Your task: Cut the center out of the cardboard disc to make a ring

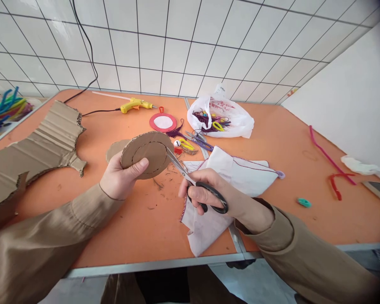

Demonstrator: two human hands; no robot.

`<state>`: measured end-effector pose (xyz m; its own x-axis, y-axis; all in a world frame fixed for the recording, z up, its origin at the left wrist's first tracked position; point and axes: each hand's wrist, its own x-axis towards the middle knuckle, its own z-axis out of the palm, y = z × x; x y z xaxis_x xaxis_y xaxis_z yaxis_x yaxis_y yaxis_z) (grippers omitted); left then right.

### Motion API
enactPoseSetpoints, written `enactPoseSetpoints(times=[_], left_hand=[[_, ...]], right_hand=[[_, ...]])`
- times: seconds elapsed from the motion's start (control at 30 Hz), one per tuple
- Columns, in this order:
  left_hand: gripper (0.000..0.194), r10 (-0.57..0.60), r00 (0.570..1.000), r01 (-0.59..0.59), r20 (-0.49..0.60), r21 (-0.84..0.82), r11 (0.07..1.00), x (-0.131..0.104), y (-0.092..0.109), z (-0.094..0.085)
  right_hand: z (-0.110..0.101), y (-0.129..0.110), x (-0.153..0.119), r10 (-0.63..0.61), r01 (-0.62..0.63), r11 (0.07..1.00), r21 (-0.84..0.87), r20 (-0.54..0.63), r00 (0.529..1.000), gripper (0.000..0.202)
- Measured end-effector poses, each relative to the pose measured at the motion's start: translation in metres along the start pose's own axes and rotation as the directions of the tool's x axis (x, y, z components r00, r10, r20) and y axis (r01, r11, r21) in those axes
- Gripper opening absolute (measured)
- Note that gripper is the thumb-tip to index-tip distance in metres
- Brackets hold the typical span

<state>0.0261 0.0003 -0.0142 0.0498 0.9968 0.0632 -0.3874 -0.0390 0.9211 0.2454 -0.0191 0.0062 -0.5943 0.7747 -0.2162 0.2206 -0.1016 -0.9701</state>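
My left hand grips a round cardboard disc by its left edge, the thumb lying on its face. A smaller circle is marked on the disc with a dark, dashed-looking line. In my right hand is a pair of scissors with black handles, my fingers wrapped round them. The blades point up and left, their tips at the right part of the disc near the marked circle. Whether the tips go through the cardboard I cannot tell. Behind the disc, another cardboard piece partly shows.
A white cloth with purple stitched edges lies under my right hand. Beyond are purple-handled scissors, a red-rimmed disc, a yellow glue gun with its cord and a plastic bag of threads. Torn cardboard occupies the left; pipe cleaners lie right.
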Motion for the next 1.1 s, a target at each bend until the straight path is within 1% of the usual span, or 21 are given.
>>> enactPoseSetpoints(times=[0.13, 0.2, 0.43, 0.53, 0.7, 0.8, 0.9, 0.97, 1.1], left_hand=[[0.030, -0.054, 0.999, 0.054, 0.004, -0.026, 0.998, 0.000, 0.000, -0.001], [0.029, -0.048, 0.999, 0.049, 0.017, -0.016, 0.999, 0.000, -0.001, -0.002], [0.032, 0.075, 0.992, -0.088, 0.099, 0.129, 0.988, 0.003, -0.007, -0.009], [0.035, 0.093, 0.991, -0.111, 0.101, 0.186, 0.976, 0.004, -0.009, -0.010], [0.035, 0.113, 0.989, -0.129, 0.095, 0.188, 0.974, 0.003, -0.007, -0.009], [0.033, 0.136, 0.980, -0.166, 0.142, 0.223, 0.961, 0.004, -0.004, -0.011], [0.034, 0.184, 0.957, -0.245, 0.225, 0.285, 0.927, 0.006, -0.004, -0.013], [0.034, 0.201, 0.944, -0.278, 0.261, 0.305, 0.911, 0.008, -0.004, -0.015], [0.031, 0.204, 0.947, -0.279, 0.250, 0.314, 0.908, 0.007, -0.003, -0.014]], right_hand=[[0.000, 0.003, 0.001, 0.003, -0.003, 0.999, -0.033, -0.006, 1.000, 0.050], [-0.001, 0.004, 0.002, 0.008, -0.008, 0.999, -0.037, -0.009, 1.000, 0.049], [-0.002, 0.005, 0.002, 0.029, -0.029, 0.999, -0.015, -0.016, 0.999, 0.046], [-0.003, 0.004, 0.002, 0.028, -0.029, 1.000, -0.012, -0.008, 1.000, 0.047], [-0.003, 0.001, 0.001, 0.026, -0.026, 1.000, -0.012, -0.001, 1.000, 0.047], [-0.003, 0.000, 0.001, 0.013, -0.013, 0.999, -0.034, 0.000, 1.000, 0.045], [-0.004, 0.000, 0.001, 0.025, -0.025, 0.998, -0.051, -0.004, 1.000, 0.044], [-0.004, 0.001, 0.001, 0.034, -0.034, 0.998, -0.059, -0.010, 0.999, 0.044], [-0.003, 0.002, 0.001, 0.027, -0.028, 0.998, -0.061, -0.011, 1.000, 0.048]])
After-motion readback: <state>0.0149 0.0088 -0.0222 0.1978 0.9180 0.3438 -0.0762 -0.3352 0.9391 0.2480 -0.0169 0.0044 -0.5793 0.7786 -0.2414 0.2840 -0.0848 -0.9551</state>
